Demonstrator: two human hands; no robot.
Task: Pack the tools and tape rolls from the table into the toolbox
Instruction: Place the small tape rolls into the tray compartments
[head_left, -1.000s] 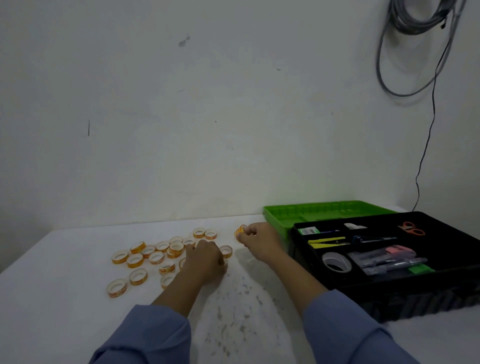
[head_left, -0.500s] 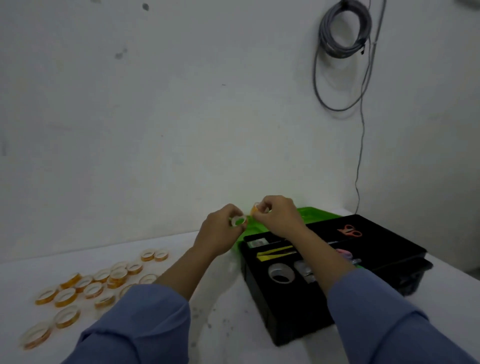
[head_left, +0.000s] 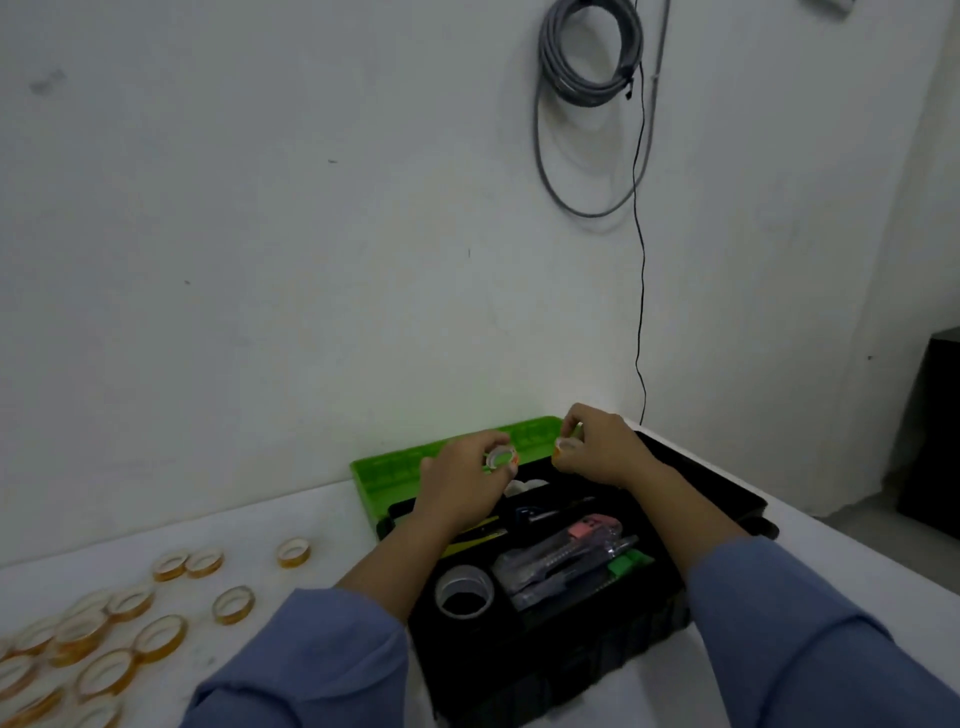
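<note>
**Two hands, each pinching a small tape roll, above the open toolbox**

We see the left hand (head_left: 462, 486) pinching a small orange-edged roll (head_left: 506, 453) between thumb and fingertips, its opening turned toward us. The right hand (head_left: 597, 451), just to the right and not touching the left, pinches a second small roll (head_left: 563, 446) in curled fingers; most of that roll is hidden. Both hands hang over the far part of the toolbox (head_left: 727, 499), a black case standing open on the right half of the white table (head_left: 311, 519). Its green lid (head_left: 400, 467) lies open on the far left side. In the tray beneath the forearms we note a wide grey tape roll (head_left: 457, 577) at the near left, wrapped utility knives (head_left: 561, 556) to its right, a green piece (head_left: 628, 561) beside them, and a yellow-handled tool (head_left: 478, 538) partly covered by the left wrist. On the table to the left lie the loose orange tape rolls (head_left: 232, 617), many touching one another, a few lying singly nearer the case. Blue sleeves (head_left: 311, 665) cover both forearms. On the far wall hangs a coiled grey cable (head_left: 592, 52), with a thin black wire (head_left: 642, 312) running down toward the table's far corner.
</note>
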